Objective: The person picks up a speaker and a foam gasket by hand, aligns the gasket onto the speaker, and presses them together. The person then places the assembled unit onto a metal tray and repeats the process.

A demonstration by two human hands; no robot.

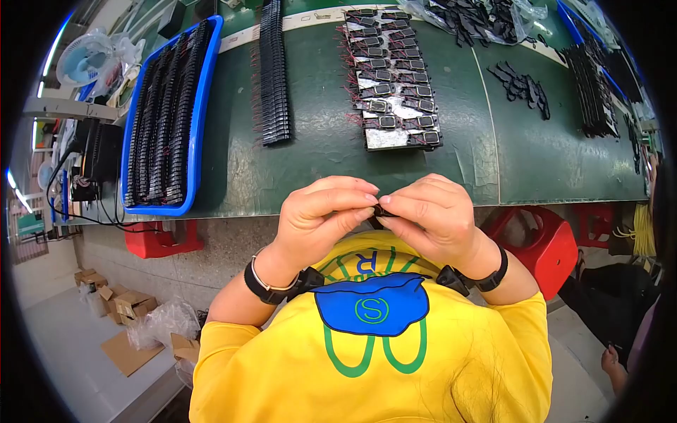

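Observation:
My left hand [317,215] and my right hand [437,215] meet at the table's near edge, fingertips almost touching. Both are closed in a pinch on a small black part [381,211], mostly hidden by the fingers; its exact kind cannot be made out. Just beyond them is a pale block [386,139] bearing columns of small black rectangular speaker-like modules [381,89] with thin red wires. Left of it runs a long row of stacked black pieces [276,99], red wires sticking out at its side.
A blue tray [189,202] of black parts lies at left on the green table [317,120]. Loose black strips [520,86], a bagged heap [472,21] and a black stack [594,99] lie right. Red stools [539,247] stand below; another person's hand [612,361] shows lower right.

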